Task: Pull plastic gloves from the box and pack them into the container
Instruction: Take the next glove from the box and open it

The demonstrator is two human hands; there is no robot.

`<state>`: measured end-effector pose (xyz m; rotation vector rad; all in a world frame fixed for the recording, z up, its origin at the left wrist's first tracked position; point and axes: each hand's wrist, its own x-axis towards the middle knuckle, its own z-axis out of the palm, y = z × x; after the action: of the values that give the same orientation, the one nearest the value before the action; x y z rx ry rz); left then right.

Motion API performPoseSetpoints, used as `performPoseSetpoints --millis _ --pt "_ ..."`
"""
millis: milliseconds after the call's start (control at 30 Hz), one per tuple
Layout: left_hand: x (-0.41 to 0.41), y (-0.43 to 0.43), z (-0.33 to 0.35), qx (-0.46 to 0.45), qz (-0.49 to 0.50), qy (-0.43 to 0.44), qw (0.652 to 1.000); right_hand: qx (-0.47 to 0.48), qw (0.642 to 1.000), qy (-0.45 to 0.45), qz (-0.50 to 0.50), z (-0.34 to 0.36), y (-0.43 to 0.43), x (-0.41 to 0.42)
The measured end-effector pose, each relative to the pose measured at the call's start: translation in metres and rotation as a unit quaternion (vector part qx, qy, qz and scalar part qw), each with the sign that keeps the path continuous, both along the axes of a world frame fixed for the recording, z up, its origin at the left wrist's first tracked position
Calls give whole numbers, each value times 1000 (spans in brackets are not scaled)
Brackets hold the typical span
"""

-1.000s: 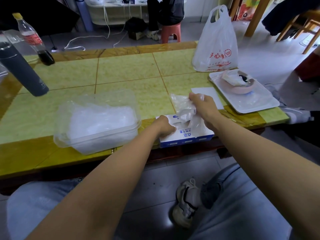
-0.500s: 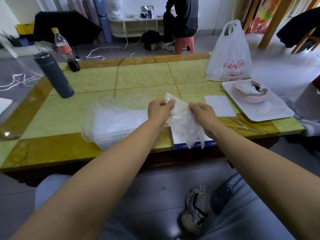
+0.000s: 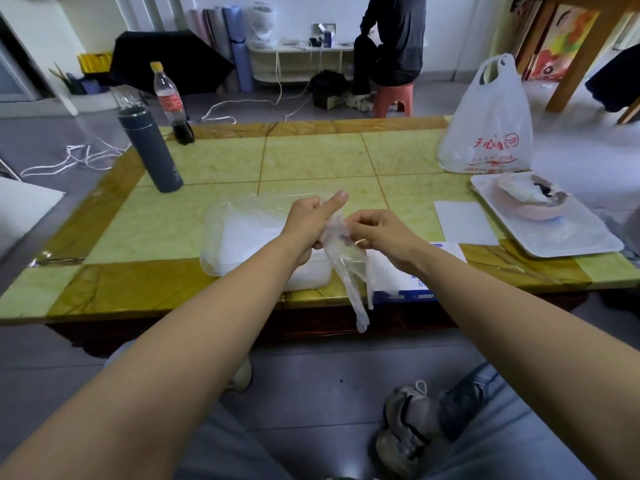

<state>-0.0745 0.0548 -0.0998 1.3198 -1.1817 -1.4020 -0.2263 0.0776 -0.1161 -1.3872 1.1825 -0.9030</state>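
Observation:
A thin clear plastic glove (image 3: 349, 271) hangs between my two hands above the table's near edge, its fingers dangling down. My left hand (image 3: 311, 223) grips its top with the thumb sticking up. My right hand (image 3: 377, 233) pinches the same top from the right. Behind my left hand lies the clear plastic container (image 3: 242, 237), holding a white heap of gloves. The white and blue glove box (image 3: 408, 278) lies flat under my right wrist, partly hidden by it.
On the green tiled table (image 3: 311, 161) stand a dark flask (image 3: 152, 150), a cola bottle (image 3: 171, 102), a white shopping bag (image 3: 488, 126), a white tray (image 3: 554, 233) with a pink bowl (image 3: 530, 199), and a paper sheet (image 3: 464, 223). A person sits on a stool behind.
The glove came out of the box in my right hand. My left hand left the box and took hold of the glove's top; both hands now hold it bunched together, higher up.

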Motion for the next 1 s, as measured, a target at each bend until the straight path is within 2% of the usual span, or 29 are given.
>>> performPoseSetpoints --millis 67,200,300,333,467,567,633,767,900,967,1000 --pt "9 -2 1 10 -7 12 1000 7 1000 -28 -11 3 -1 6" --pt "35 -2 5 48 20 40 998 68 987 -111 -97 6 -10 9" --pt "56 -5 4 100 30 156 982 109 970 -184 -114 5 -16 10" --pt "62 -5 4 120 10 173 978 111 966 -199 -119 5 -18 12" --pt "70 1 3 131 -124 111 977 113 956 -231 -143 5 -26 27" --pt "76 0 4 113 -166 183 962 104 954 -228 -164 1 -30 34" --pt "84 2 6 106 -179 181 961 101 946 -251 -177 -1 -32 37" --pt "92 -1 -3 62 -116 51 990 116 946 -259 -157 0 -29 44" --pt "91 -5 0 18 28 57 998 165 942 -275 -104 3 -26 46" --pt "91 -5 8 8 49 60 997 193 924 -314 -99 3 -30 41" --pt "93 -3 12 -1 39 33 999 199 919 -328 -91 2 -33 37"
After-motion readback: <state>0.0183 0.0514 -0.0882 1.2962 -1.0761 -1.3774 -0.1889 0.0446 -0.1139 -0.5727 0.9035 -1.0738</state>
